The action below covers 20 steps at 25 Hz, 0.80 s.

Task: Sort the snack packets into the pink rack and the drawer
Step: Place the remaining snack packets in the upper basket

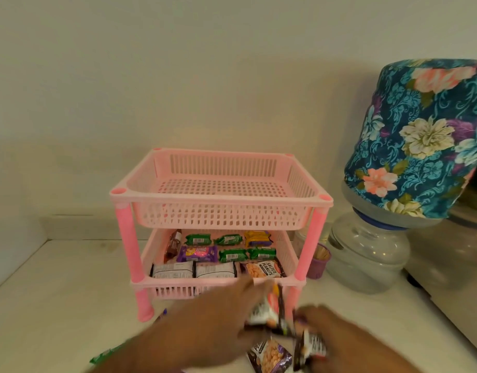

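A pink two-tier rack (221, 196) stands on the white counter. Its top basket holds nothing. Its lower basket (178, 288) holds several snack packets, among them green ones (198, 239), a purple one (197, 253) and a salted-peanuts packet (263, 269). In front of the rack my left hand (205, 321) grips a blurred peanut packet (267, 310) lifted toward the lower basket. My right hand (337, 337) holds a dark packet (311, 348) low over the counter. Another peanut packet (269, 358) lies between the hands. No drawer is in view.
A water dispenser bottle under a floral cover (426, 135) stands to the right of the rack. A small purple cup of toothpicks (319, 262) sits between them. A green packet (105, 355) lies on the counter at lower left, and a purple packet's edge (163, 313) shows by the rack's leg.
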Motion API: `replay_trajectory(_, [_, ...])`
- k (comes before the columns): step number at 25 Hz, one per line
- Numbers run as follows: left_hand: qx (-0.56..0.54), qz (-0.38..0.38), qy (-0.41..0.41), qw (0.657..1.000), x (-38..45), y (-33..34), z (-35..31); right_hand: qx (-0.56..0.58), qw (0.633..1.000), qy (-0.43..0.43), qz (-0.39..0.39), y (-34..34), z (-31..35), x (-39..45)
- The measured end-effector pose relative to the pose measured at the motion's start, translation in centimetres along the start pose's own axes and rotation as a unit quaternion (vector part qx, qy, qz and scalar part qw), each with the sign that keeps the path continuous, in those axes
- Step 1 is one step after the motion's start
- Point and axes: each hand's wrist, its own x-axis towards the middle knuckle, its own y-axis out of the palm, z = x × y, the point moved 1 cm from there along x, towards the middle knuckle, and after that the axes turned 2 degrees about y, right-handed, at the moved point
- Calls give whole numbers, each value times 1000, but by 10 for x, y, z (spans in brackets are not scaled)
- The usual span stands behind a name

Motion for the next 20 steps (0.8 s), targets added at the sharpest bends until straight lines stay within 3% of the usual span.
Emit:
replay_trajectory(2, [-26,-86,-22,996,2,-54,-2,-14,994,55,-92,-70,10,-1])
replay_trajectory(4, [-11,-156,-24,987,19,-107,-2,-24,990,53,-128,-130,29,-13])
replay_trajectory(9, [60,-249,-80,963,80,-181,38,-12,979,19,-202,-234,48,22])
replay_trajectory(14, [108,-234,-193,947,140,-179,81,-116,954,43,-274,-269,38,98])
replay_trajectory(20, [125,-156,-242,950,174,-157,104,-169,957,58,-230,-259,12,154])
